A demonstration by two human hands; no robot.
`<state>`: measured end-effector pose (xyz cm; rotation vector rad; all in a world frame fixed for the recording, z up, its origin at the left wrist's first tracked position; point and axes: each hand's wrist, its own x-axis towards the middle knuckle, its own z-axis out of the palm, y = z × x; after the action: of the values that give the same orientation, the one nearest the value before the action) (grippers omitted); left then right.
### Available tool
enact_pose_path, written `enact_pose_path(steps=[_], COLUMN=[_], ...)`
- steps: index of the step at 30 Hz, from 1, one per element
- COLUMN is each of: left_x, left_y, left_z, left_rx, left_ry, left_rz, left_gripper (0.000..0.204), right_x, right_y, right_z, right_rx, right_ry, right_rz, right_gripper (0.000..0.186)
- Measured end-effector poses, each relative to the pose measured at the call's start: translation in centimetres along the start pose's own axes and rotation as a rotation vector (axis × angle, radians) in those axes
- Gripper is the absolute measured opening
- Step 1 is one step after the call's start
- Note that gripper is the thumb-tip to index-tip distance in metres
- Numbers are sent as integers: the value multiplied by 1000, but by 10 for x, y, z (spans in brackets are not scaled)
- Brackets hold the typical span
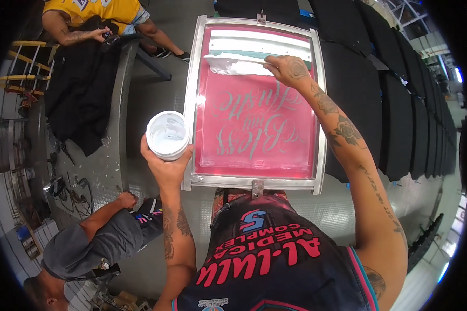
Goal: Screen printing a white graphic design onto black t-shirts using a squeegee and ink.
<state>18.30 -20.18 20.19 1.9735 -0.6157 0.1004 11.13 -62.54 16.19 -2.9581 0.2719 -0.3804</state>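
My left hand grips an open white tub from below, left of the screen frame. White ink coats its inside. My right hand is closed near the far end of a screen-printing frame with a silver border and pink mesh. From those fingers a long, thin, white-coated tool, seemingly an ink spatula, points left. White ink lies thickly on the mesh beneath it. Just beyond sits a squeegee with a metal holder and a green blade. Curly lettering shows on the mesh.
Metal clamps sit at the frame's near and far ends. Black fabric-covered boards line the right side. At left, a black garment hangs by a grey table edge. One person stands far left; another is near left.
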Motion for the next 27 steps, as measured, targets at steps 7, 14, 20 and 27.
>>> enact_pose_path(steps=[7, 14, 20, 27], left_x=[6, 18, 34, 45], left_y=[-33, -50, -64, -72], left_z=[-33, -44, -46, -50], left_rx=[-24, -107, -140, -193], left_ry=[-23, -64, -110, -163], left_rz=[-23, -49, 31, 49], left_gripper=[107, 107, 107, 108], right_x=[-15, -33, -56, -72], right_y=[-28, -93, -159, -171], right_z=[-8, 24, 55, 59], right_rx=[-98, -57, 74, 65], right_ry=[-19, -12, -7, 25], right_rz=[131, 403, 580, 763], right_gripper=[24, 25, 26, 21])
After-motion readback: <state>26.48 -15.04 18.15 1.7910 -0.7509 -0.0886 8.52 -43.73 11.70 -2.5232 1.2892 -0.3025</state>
